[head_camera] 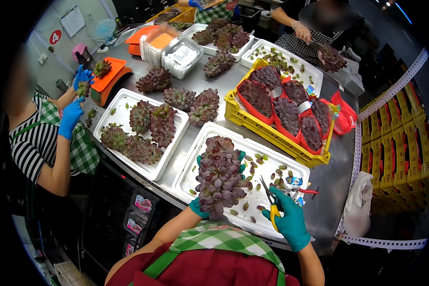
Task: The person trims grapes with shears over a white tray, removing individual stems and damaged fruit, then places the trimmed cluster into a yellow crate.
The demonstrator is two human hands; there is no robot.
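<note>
A bunch of purple grapes (220, 175) rests in my left hand (198, 208), which wears a green glove and is mostly hidden beneath the fruit. Green fingertips show at both sides of the bunch. My right hand (291, 218), gloved the same, holds scissors with yellow handles (275, 217). Their slim metal blades point up and left, a short distance from the bunch. Under both hands lies a white foam tray (186, 175), with loose purple and green grapes (246, 206) scattered on its right side. Red-handled snips (307, 191) lie near its right edge beside small foil wrappers (294, 181).
Ahead right stands a yellow crate (271, 143) of bunches in red wrapping. Another white tray (157, 171) holds bunches at left. Clear plastic boxes (182, 57) and an orange scale (111, 77) stand beyond. Co-workers' hands (71, 116) are nearby. Stacked crates (397, 153) are at right.
</note>
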